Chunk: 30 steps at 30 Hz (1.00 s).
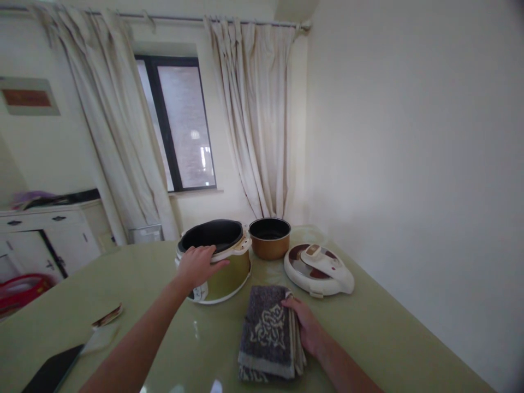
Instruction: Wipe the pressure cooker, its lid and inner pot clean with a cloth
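My left hand (199,266) holds the near rim of an electric pressure cooker (231,279), its fingers over the edge and its thumb along the outside. The cooker stands lidless, gold-green with a white rim and a dark inside. In my right hand (306,323) is a folded grey towel (266,327) with a cream pattern, gripped by its right edge in front of the cooker. Right behind the cooker stands a brown inner pot (270,246), dark inside. The white and brown cooker lid (318,270) lies on the table to the right.
The pale green glossy table (164,333) runs along a bare wall (409,164) on the right. A dark flat object (53,368) and a small brown-and-white item (107,316) lie at the left. Beyond are a white cabinet (73,221), a red basin (27,289), curtains and a window.
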### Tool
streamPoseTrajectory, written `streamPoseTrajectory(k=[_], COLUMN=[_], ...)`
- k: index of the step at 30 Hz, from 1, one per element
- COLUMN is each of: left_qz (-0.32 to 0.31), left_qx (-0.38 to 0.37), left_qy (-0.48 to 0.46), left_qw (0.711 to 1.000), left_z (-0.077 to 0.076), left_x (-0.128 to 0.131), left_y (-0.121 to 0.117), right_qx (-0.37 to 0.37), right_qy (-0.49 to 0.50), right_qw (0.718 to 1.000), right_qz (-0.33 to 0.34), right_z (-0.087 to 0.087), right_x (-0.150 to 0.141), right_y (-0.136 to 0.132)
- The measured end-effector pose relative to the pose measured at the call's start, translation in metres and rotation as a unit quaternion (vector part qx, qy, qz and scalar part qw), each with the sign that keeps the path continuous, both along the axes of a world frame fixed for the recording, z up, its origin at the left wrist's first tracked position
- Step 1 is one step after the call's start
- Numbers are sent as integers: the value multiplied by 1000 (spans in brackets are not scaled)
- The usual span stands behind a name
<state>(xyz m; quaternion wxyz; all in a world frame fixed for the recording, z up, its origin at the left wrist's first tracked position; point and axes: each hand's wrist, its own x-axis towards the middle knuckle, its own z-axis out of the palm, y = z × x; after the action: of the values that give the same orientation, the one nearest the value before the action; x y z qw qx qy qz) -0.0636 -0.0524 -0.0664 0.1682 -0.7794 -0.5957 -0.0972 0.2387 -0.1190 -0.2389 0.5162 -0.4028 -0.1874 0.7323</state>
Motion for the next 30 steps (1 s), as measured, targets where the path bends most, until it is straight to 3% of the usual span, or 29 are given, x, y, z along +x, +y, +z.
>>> streamPoseTrajectory(k=[5, 9, 13, 17, 20, 22, 25, 27, 30], left_qz=[40, 72, 70, 51, 16, -23, -56, -72, -77], left_qx=[-12, -8, -6, -7, 21, 64, 125, 130, 139], left_qy=[-18, -39, -56, -89, -108, -118, -122, -132, -208], left_qw=[999, 997, 996, 995, 994, 991, 983, 980, 965], left_z=[1, 2, 0, -7, -8, -4, 3, 1, -11], left_x=[18, 38, 58, 82, 88, 79, 42, 12, -17], left_y=[-6, -22, -42, -58, -66, -69, -67, -62, -51], right_qx=[-59, -35, -24, 36, 30, 7, 15, 61, 160], right_qy=[84, 107, 61, -17, -29, -22, -26, -40, -91], right_qw=[993, 992, 997, 999, 998, 997, 988, 979, 964], right_qz=[57, 51, 42, -28, -49, -70, -149, -188, -194], right_z=[13, 17, 17, 19, 16, 13, 10, 15, 28], right_x=[4, 6, 2, 0, 8, 15, 15, -1, -49], right_y=[0, 2, 1, -1, -3, -4, -2, 2, 9])
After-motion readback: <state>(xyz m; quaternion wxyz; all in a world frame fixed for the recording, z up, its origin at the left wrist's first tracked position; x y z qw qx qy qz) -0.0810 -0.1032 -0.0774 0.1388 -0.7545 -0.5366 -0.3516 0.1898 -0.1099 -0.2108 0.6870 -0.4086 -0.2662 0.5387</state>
